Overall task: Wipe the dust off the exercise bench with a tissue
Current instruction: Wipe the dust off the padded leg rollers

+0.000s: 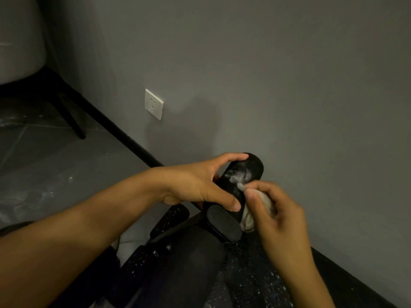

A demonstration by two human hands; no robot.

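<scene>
— So, which step are you on?

— Mid-wipe. My left hand [200,185] is curled round the black foam roller [249,167] of the exercise bench [142,267], thumb on the near side, fingers over the far end, steadying it. My right hand [275,210], just right of it, pinches a bunched tissue [248,220]. The tissue's tip touches the roller at the edge of a grey dust patch [236,175].

— And next?

— I'd say push the tissue across that patch, away from my right palm toward my left fingertips, then turn the roller (its underside is hidden from me). The frame below my wrists looks speckled too, so I reckon plenty remains.

— Any bin or box for the tissue?

— None that I can see near either hand.
</scene>
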